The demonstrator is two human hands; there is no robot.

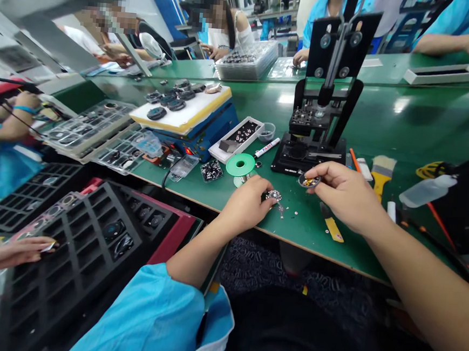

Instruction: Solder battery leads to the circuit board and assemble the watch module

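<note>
My left hand [248, 202] rests at the front of the green bench, thumb and fingers pinched on a small round circuit board [274, 195] with a short tail hanging toward the bench. Fingertips of my right hand [344, 196] grip a round dark watch case [309, 180] by its edge; yellowish parts show inside it. Between the hands lie tiny loose pieces [296, 213]. Just beyond my left hand stands a green solder spool [240, 166]. Below my right hand is a blade with a yellow handle [334, 229].
A black press [317, 122] stands behind my right hand. A brush [382, 173] and a squeeze bottle [427, 192] lie to the right. Leftward are a blue heating box [205, 130], a white parts tray [237, 139] and black compartment trays [65, 259], where another person's hand [21, 252] reaches in.
</note>
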